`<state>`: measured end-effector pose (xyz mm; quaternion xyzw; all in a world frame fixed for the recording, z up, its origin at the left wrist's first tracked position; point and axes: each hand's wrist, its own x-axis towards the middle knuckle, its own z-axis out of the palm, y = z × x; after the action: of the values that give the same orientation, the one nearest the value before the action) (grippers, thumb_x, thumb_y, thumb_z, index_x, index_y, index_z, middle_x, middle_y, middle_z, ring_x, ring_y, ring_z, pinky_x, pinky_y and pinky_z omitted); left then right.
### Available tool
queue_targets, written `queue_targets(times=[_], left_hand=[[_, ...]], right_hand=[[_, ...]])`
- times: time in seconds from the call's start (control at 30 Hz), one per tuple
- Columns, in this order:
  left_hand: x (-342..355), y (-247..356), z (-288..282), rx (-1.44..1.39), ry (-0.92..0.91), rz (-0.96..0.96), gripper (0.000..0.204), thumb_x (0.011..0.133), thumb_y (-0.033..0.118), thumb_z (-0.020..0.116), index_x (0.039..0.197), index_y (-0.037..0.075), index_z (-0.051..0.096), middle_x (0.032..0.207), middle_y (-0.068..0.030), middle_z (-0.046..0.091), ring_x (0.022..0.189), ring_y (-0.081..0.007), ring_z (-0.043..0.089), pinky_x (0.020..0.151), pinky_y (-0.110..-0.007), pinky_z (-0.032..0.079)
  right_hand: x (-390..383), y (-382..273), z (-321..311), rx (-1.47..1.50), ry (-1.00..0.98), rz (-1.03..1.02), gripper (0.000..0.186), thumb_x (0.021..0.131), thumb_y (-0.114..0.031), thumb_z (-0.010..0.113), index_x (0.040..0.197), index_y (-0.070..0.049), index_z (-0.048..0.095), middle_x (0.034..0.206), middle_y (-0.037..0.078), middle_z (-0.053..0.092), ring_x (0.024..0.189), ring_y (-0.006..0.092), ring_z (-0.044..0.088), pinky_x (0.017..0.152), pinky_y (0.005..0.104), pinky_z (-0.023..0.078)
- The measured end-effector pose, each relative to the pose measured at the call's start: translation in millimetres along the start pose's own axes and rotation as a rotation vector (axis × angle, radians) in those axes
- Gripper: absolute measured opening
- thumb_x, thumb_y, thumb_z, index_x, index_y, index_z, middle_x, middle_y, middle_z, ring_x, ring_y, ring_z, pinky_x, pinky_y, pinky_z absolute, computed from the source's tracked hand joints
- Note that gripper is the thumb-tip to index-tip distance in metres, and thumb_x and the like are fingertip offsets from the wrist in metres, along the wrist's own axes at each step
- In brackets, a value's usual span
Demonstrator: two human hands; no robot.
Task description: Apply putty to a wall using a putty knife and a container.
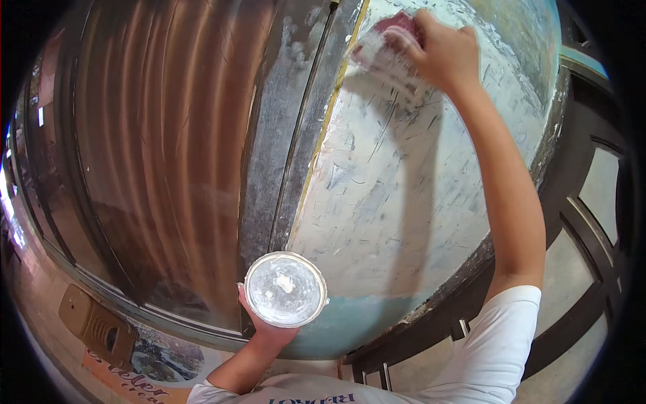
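My right hand (452, 55) is raised high and closed on a dark red putty spreader (397, 28), its blade smeared with white. The spreader is at the upper part of a wall panel (377, 209) coated in patchy whitish putty, close to the panel's yellow-edged left side. Low in front of me, my left hand (274, 332) grips a round tub (285, 291) from below and its left side. White residue coats the inside of the tub, and a small lump of white putty lies near its middle. Most of the left fingers are hidden beneath the tub.
A dark frame strip (276, 155) borders the panel on the left, beside a glass pane (161, 155) with brown curtain folds behind it. Dark lattice woodwork (572, 249) stands at right. A brown plastic object (97, 324) and a printed orange sheet (145, 377) are at lower left.
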<state>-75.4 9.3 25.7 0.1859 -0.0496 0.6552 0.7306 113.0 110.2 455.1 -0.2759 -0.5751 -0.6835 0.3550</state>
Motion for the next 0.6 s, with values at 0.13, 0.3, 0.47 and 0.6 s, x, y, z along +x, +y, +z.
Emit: queue_targets(times=[0.13, 0.3, 0.47, 0.6], left_hand=[[-5, -3, 7, -0.073, 0.024, -0.015, 0.088, 0.084, 0.082, 0.029, 0.145, 0.020, 0.042, 0.148, -0.0077, 0.043, 0.134, -0.0334, 0.044, 0.111, -0.058, 0.034], [-12, -5, 9, -0.079, -0.010, -0.061, 0.091, 0.080, 0.086, 0.032, 0.146, 0.024, 0.042, 0.149, -0.0047, 0.041, 0.136, -0.0339, 0.041, 0.109, -0.063, 0.032], [-18, -1, 6, -0.034, 0.003, -0.056, 0.091, 0.079, 0.087, 0.033, 0.146, 0.026, 0.042, 0.151, -0.0032, 0.040, 0.136, -0.0349, 0.041, 0.108, -0.067, 0.031], [-20, -2, 10, -0.023, 0.008, -0.048, 0.091, 0.078, 0.087, 0.034, 0.145, 0.026, 0.043, 0.150, -0.0036, 0.041, 0.135, -0.0358, 0.042, 0.107, -0.068, 0.031]], right_hand=[[1, 0, 1, -0.027, -0.204, -0.035, 0.050, 0.084, -0.065, 0.060, 0.089, -0.015, 0.057, 0.065, 0.005, 0.065, 0.055, 0.0260, 0.059, 0.071, 0.0366, 0.037], [36, 27, -18, -0.047, -0.147, 0.217, 0.039, 0.088, -0.051, 0.062, 0.091, -0.012, 0.062, 0.073, 0.009, 0.067, 0.070, 0.0293, 0.066, 0.071, 0.0424, 0.044], [36, 8, -36, 0.008, -0.304, 0.082, 0.049, 0.083, -0.054, 0.066, 0.088, -0.006, 0.063, 0.076, 0.015, 0.068, 0.076, 0.0367, 0.067, 0.074, 0.0470, 0.048], [42, 31, -28, 0.131, -0.034, 0.308, 0.048, 0.083, -0.053, 0.066, 0.084, -0.005, 0.064, 0.077, 0.016, 0.068, 0.074, 0.0373, 0.067, 0.067, 0.0474, 0.050]])
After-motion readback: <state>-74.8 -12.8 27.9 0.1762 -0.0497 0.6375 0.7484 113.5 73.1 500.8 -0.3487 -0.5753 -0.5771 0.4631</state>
